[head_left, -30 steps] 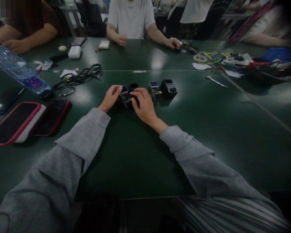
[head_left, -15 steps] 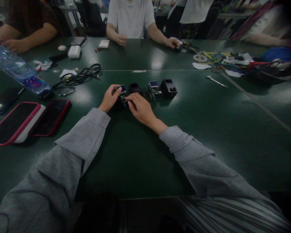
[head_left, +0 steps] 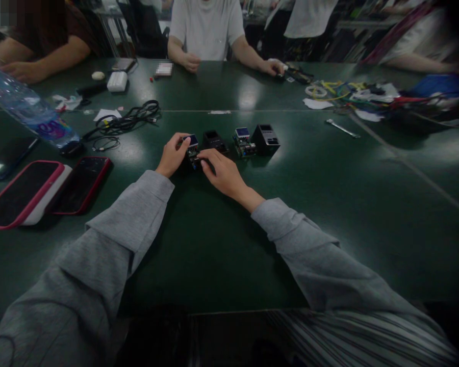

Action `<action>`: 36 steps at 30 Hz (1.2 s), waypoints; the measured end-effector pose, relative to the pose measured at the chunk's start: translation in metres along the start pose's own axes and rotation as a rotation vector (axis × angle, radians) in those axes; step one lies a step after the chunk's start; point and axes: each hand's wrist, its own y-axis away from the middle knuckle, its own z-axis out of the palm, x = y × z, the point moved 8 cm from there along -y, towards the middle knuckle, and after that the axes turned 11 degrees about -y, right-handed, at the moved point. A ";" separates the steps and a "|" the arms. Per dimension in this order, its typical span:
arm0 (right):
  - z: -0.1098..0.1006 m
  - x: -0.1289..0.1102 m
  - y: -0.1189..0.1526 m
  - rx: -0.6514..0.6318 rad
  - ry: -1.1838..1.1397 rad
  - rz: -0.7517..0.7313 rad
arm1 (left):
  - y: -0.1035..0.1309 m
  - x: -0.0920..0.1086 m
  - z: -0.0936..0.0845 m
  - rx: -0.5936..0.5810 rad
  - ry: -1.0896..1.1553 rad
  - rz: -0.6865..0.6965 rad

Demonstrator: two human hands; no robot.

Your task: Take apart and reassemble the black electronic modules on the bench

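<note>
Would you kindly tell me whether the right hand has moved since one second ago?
Yes: judged against the unmoved black case farthest right, the right hand has shifted slightly left and toward the wearer.

The scene is dim and slightly murky. Light apparently from above leaves pale, hazy glare on the glossy dark-green flat surface (head_left: 222, 244), brightest toward its far side, and a white reflection on the flat black glossy device (head_left: 13, 155) at left. Soft shadows lie beneath the grey fabric sleeves (head_left: 135, 219). Fine detail on the small dark circuit board with a blue-tinted screen (head_left: 192, 147) is lost. Tangled multicoloured cables (head_left: 367, 94) blur and stretch toward the blackened right edge; pixelation covers the upper-left corner.
</note>
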 end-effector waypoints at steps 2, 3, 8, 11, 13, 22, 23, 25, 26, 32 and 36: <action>0.000 0.000 0.000 0.002 -0.001 0.001 | 0.000 0.000 -0.001 0.010 -0.019 -0.007; -0.001 -0.001 0.000 0.004 -0.002 0.001 | 0.000 0.000 -0.001 0.013 -0.029 -0.008; -0.002 -0.004 0.000 -0.005 -0.018 -0.011 | 0.001 0.002 -0.003 0.017 -0.049 0.001; -0.002 -0.004 0.000 -0.013 -0.021 -0.007 | 0.001 0.001 -0.003 0.017 -0.065 -0.006; -0.001 -0.004 0.000 -0.013 -0.021 -0.013 | 0.001 0.002 -0.003 0.016 -0.064 0.001; 0.002 -0.008 0.000 -0.035 0.008 -0.085 | 0.001 0.001 -0.007 0.063 -0.110 0.048; 0.003 -0.009 0.000 -0.049 0.012 -0.092 | 0.001 0.002 -0.007 0.066 -0.129 0.046; 0.005 -0.010 -0.001 -0.076 0.016 -0.097 | 0.003 0.004 -0.008 0.069 -0.158 0.045; 0.005 -0.010 -0.001 -0.081 0.014 -0.098 | 0.003 0.006 -0.008 0.073 -0.172 0.045; 0.005 -0.011 -0.001 -0.083 0.014 -0.088 | 0.008 0.017 -0.014 0.104 -0.284 0.036; 0.005 -0.010 -0.001 -0.100 0.018 -0.069 | 0.009 0.020 -0.015 0.105 -0.307 0.038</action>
